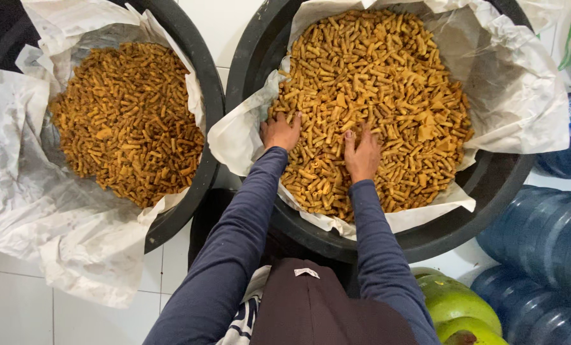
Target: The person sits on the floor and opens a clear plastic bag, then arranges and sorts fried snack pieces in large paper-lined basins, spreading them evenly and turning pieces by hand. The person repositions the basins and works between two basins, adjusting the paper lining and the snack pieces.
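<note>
A big black tub lined with white paper holds a heap of golden-brown fried snack sticks. My left hand rests flat on the sticks at the heap's near left edge, fingers spread and partly dug in. A little to its right, my right hand lies palm down on the sticks, fingers apart. Both arms wear dark blue sleeves. Neither hand visibly grips anything.
A second black tub with paper lining and the same snack sticks stands to the left. Blue water jugs lie at the right. Green round objects sit at the lower right. The floor is white tile.
</note>
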